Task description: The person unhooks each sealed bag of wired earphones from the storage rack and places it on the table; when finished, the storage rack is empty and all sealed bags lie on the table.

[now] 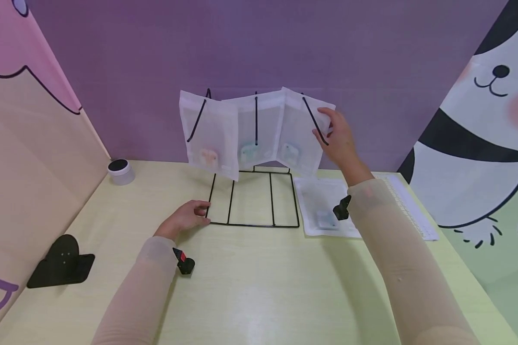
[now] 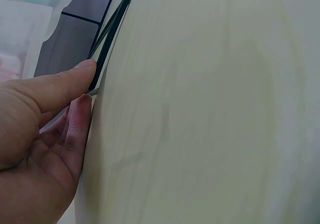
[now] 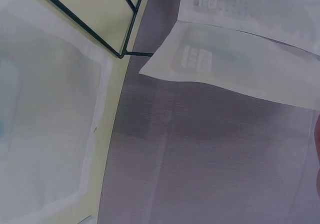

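Head view: pale tabletop (image 1: 259, 282), purple wall (image 1: 259, 43); left hand (image 1: 184, 219) pinches rack (image 1: 254, 225), right hand (image 1: 342, 143) pinches bag (image 1: 300, 129).

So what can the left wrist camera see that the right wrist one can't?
Only the left wrist view shows the left hand, pinching the black wire rack.
Only the right wrist view shows a flat white bag lying down, plus a sliver of the right hand at the edge.
Both show parts of the rack, hanging bags and the table.
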Tool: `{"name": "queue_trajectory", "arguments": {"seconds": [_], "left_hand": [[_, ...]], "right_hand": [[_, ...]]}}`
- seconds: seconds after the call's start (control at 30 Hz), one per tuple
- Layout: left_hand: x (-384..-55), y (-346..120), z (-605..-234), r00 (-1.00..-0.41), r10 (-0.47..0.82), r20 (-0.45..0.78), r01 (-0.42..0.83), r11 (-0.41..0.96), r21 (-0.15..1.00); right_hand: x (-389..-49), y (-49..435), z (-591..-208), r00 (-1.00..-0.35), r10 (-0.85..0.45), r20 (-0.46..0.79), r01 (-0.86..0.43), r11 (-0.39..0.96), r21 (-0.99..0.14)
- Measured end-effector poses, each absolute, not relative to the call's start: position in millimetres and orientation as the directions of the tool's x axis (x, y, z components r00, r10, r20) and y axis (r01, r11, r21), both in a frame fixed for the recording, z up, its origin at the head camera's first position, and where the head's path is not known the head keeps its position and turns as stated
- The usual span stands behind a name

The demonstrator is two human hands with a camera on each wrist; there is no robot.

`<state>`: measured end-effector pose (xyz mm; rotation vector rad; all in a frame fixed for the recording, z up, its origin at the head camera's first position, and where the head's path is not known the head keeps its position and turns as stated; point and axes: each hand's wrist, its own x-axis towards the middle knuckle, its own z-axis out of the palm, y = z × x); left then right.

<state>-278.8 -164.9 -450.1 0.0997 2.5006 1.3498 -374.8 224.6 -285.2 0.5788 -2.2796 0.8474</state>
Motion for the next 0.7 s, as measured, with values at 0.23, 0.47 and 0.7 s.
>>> {"name": "queue_trajectory", "arguments": {"seconds": [0.23, 0.47, 0.7], "left_hand": [[-278, -164, -449, -0.954, 0.202, -0.220, -0.077, 0.544, 0.835], [-279, -164, -452, -0.956, 0.210, -0.205, -0.057, 0.552, 0.832], [-280, -162, -453, -0.956, 0.203, -0.210, -0.066, 0.550, 0.833]], "right_hand": [[-373, 229, -285, -0.735, -0.168, 0.657, -0.562, 0.693, -0.452], [-366, 235, -281, -0.722, -0.183, 0.667, -0.582, 0.682, -0.443], [-354, 241, -275, -0.705, -0.197, 0.681, -0.595, 0.688, -0.416]]}}
